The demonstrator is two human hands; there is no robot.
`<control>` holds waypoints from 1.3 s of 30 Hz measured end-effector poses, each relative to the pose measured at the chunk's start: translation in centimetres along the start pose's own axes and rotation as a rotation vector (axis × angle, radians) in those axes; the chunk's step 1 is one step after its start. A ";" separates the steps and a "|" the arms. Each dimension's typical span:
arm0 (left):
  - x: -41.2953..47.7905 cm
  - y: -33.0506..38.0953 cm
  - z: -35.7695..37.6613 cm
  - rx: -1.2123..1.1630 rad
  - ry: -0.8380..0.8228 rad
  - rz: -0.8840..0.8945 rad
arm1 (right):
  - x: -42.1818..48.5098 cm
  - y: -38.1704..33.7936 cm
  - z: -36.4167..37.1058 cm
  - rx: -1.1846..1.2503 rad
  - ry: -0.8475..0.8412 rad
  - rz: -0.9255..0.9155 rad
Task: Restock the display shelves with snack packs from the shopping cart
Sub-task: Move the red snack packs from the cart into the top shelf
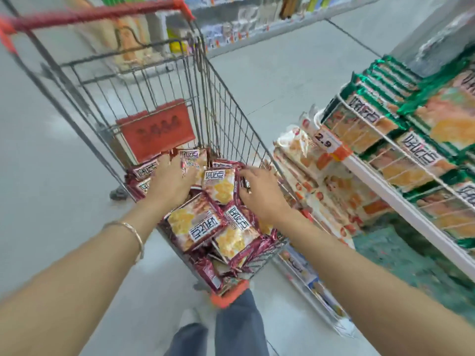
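A silver wire shopping cart (213, 104) with a red handle bar fills the centre and upper left of the frame, and its basket holds a loose heap of maroon-red foil snack packs (203, 224) with white labels, lying at mixed angles from the middle of the frame down to the cart's orange corner bumper. The person's left hand (172, 181) lies palm-down on the packs at the far side of the heap, its fingers (165, 161) bent down among them. The tips are blurred, so a grip cannot be told. A thin gold bangle (131, 228) circles that wrist. The right hand (262, 194) reaches in from the right, its fingers (245, 173) curled and touching the crimped edge of one upturned pack (219, 185). Whether they clamp it cannot be told. A red plastic seat flap (156, 129) stands against the cart's back wall, just above the left hand. At the right of the frame, beside the cart, white display shelves (385, 186) with wire fronts carry stacked green-edged orange packs (359, 124), and a yellow price tag (323, 142) reads 2.9. Grey trouser legs (236, 327) show at the bottom over the pale grey floor (51, 176).
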State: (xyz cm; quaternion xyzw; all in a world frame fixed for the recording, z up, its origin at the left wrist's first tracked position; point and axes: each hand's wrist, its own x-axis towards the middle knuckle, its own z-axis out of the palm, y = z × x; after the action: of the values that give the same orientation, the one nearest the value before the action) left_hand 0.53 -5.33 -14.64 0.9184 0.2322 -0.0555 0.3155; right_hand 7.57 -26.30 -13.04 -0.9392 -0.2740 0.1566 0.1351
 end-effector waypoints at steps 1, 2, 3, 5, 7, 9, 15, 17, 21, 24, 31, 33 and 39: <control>-0.2 -0.5 0.3 -0.045 -0.009 -0.023 | 0.3 -0.1 1.2 0.095 -0.099 0.078; -0.3 -1.0 0.6 -0.085 -0.005 -0.042 | 0.7 -0.3 2.2 0.230 -0.176 0.171; -0.3 -1.3 0.9 -0.124 0.008 -0.064 | 1.2 -0.7 3.2 0.374 -0.214 0.274; -0.4 -1.3 1.1 -0.207 0.034 -0.132 | 2.2 -1.5 5.6 0.500 -0.251 0.429; -0.2 -1.4 1.3 -0.274 0.042 -0.198 | 2.7 -2.2 8.8 0.303 -0.363 0.439; 0.2 -1.8 1.5 -0.288 0.028 -0.226 | 2.6 -2.4 11.4 0.159 -0.422 0.401; 1.6 -0.6 0.1 0.107 -0.271 0.053 | 3.7 -0.9 6.2 0.591 -0.406 0.141; 2.0 1.4 0.0 0.272 -0.427 0.116 | 5.1 -0.4 2.5 0.705 -0.463 0.047; 2.2 2.5 0.5 -0.201 -0.566 -0.199 | 6.4 1.5 -0.9 0.895 -0.394 0.091; 1.2 0.9 1.1 -0.510 -0.372 -0.486 | 5.5 4.7 2.7 0.551 -0.401 0.317; -0.4 -1.2 1.2 -0.805 -0.080 -0.726 | 1.2 6.7 9.9 0.154 -0.643 0.372; -0.7 -0.9 0.4 -0.833 -0.029 -0.701 | 2.2 7.2 8.9 0.275 -0.488 0.368; -0.6 -0.8 -1.2 -0.815 0.113 -0.645 | 5.4 7.2 3.5 0.374 -0.423 0.432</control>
State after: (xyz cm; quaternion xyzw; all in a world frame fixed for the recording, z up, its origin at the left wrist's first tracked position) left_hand -0.45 -4.31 -13.96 0.6045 0.5228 -0.0054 0.6010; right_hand 14.02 -28.51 -19.87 -0.8812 -0.0573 0.4201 0.2089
